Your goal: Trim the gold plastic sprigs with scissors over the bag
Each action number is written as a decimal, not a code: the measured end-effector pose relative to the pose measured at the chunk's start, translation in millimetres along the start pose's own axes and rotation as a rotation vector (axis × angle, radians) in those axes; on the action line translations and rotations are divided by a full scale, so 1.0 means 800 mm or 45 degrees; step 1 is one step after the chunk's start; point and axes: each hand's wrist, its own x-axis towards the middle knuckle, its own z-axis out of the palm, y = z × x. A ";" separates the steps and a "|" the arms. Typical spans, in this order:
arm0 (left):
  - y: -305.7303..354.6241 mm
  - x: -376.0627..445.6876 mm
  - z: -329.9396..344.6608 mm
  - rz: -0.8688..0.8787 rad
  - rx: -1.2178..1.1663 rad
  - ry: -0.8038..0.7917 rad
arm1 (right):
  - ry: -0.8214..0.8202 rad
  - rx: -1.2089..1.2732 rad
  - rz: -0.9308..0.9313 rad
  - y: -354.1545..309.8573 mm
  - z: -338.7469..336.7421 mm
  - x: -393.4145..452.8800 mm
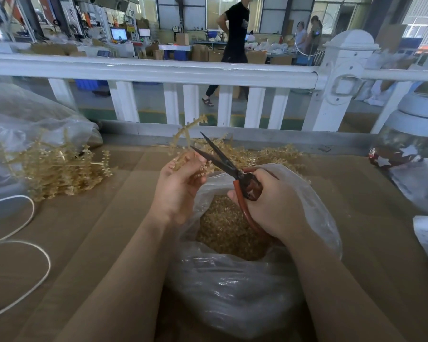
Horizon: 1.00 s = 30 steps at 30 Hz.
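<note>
Gold plastic sprigs (187,141), knobbly and curling, rise from the left hand (177,187), whose fingers curl round their lower ends above the open mouth of a clear plastic bag (235,292). The right hand (269,206) grips the red-handled scissors (229,169); their dark blades stand parted, tips pointing up and to the left, just beside the held sprigs. Inside the bag lies a heap of small gold trimmings (229,233), directly beneath both hands. The bag sits on a brown cardboard-covered desk (97,243).

More loose gold sprigs are piled on the desk behind the bag (257,154), and a larger tangle (57,169) spills from a second clear bag (22,124) at the far left. A white cord (41,265) loops across the desk's left side. At the right edge stands a clear glass jar with a white lid (410,137) and star decorations. A white railing (158,70) runs along the desk's far side; beyond it, a person in black (235,38) walks across a workshop floor.
</note>
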 end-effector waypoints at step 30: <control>-0.002 -0.003 0.003 -0.049 0.271 -0.048 | -0.008 0.041 -0.035 -0.005 -0.003 -0.003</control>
